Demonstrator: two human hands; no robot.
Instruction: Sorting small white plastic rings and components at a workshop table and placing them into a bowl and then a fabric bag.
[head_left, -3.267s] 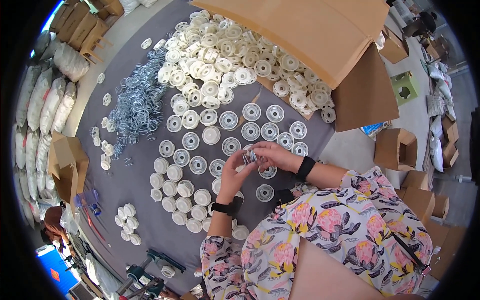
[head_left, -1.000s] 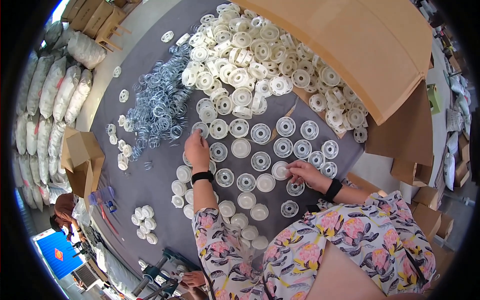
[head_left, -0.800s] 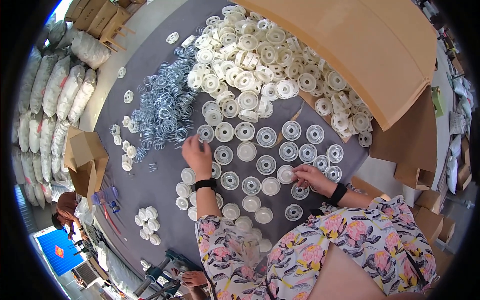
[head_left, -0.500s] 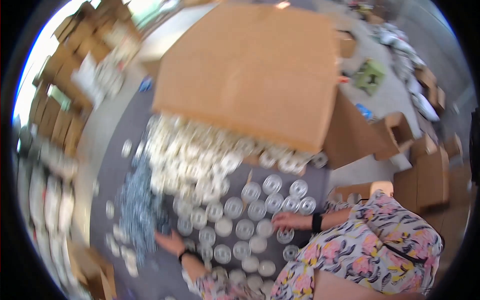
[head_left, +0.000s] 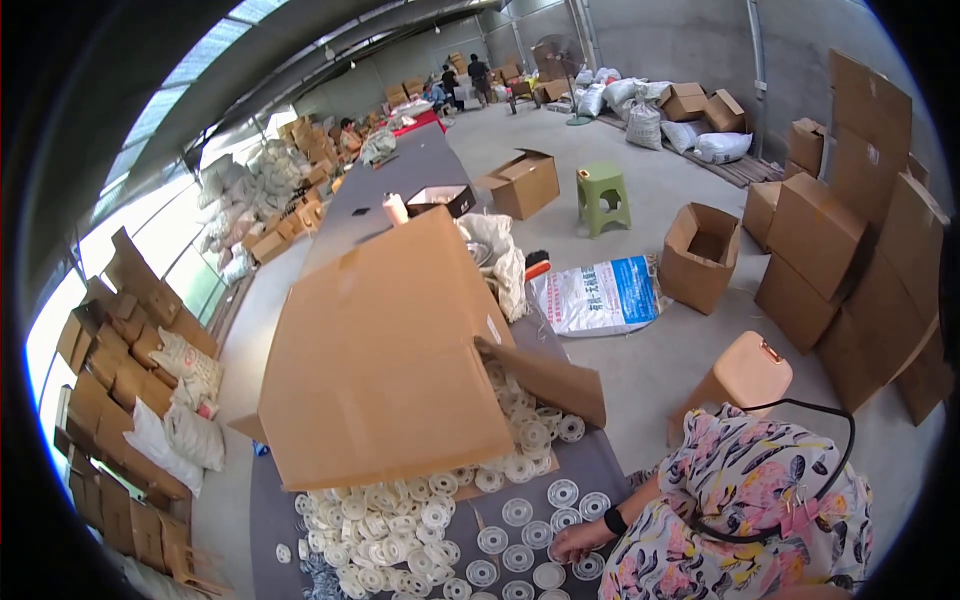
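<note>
Resting at about five o'clock in the view, the right hand (head_left: 578, 541) is lying flat with fingers loosely spread on the grey table cover (head_left: 600, 465), fingertips touching the round white plastic discs (head_left: 518, 512) laid out in rows, and gripping nothing that shows. The left hand is lying outside the view, so its state cannot be told. A large tipped brown cardboard box (head_left: 385, 355) is sitting at eleven o'clock of the hand, spilling a heap of white discs (head_left: 400, 510) beneath its edge.
</note>
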